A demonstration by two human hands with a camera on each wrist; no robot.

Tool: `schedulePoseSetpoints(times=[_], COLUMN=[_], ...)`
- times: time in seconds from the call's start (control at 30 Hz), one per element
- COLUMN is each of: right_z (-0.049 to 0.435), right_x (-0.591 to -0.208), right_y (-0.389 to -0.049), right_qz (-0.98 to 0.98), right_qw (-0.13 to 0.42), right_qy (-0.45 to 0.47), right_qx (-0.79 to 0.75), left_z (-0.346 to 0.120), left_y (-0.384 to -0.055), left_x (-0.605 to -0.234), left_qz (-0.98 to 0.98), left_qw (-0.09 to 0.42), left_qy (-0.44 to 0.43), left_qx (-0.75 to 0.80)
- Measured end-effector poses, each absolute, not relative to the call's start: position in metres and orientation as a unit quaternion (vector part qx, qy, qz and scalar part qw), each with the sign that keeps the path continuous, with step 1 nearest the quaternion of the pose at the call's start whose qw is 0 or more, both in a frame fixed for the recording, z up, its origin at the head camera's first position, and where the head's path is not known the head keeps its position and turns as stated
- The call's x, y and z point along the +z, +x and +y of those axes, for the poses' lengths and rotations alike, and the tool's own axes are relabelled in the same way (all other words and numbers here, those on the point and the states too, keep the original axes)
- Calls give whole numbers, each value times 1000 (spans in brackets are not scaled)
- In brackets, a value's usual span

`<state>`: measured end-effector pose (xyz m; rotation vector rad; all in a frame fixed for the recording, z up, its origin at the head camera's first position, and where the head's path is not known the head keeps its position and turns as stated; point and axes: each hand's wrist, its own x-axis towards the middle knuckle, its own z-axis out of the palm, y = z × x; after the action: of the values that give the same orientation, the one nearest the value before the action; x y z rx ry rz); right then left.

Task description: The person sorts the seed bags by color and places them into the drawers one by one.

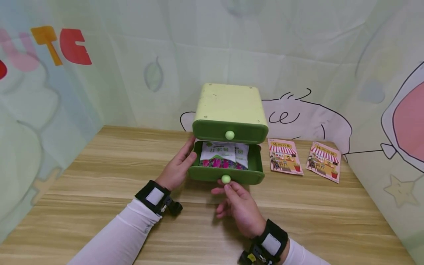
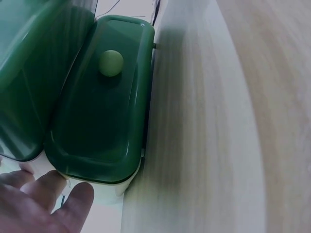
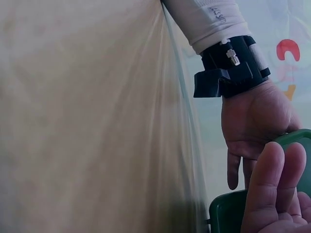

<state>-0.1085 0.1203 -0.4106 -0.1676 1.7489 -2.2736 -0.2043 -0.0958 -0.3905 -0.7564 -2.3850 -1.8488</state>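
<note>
A small cream drawer cabinet (image 1: 232,101) with green fronts stands against the back wall. Its middle drawer (image 1: 195,172) is pulled out, the top drawer front (image 1: 212,130) is closed, and the closed bottom drawer (image 2: 97,126) shows in the left wrist view. Inside the pulled-out drawer lie white packets (image 1: 218,151) with pink and green print. My right hand (image 1: 243,208) pinches the round light-green knob (image 1: 226,179) of that drawer between thumb and forefinger. Against the cabinet's left side, beside the drawer, my left hand (image 1: 177,167) rests with fairly straight fingers.
Two pink packets, a nearer-in one (image 1: 285,156) and an outer one (image 1: 324,162), lie flat on the wooden table (image 1: 116,176) right of the cabinet. A printed cloth (image 1: 159,62) hangs behind and at both sides.
</note>
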Motion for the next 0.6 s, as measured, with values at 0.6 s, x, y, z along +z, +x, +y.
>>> schedulePoseSetpoints(times=[0.6], right_z=[121], right_x=[-408], right_y=[-116], right_qz=[620], right_qw=[96], right_qy=[-76], right_qx=[-775], left_z=[-97], left_y=[-210], left_x=[-401], left_qz=[-779], left_qw=[28], left_qy=[-232], left_qx=[-582])
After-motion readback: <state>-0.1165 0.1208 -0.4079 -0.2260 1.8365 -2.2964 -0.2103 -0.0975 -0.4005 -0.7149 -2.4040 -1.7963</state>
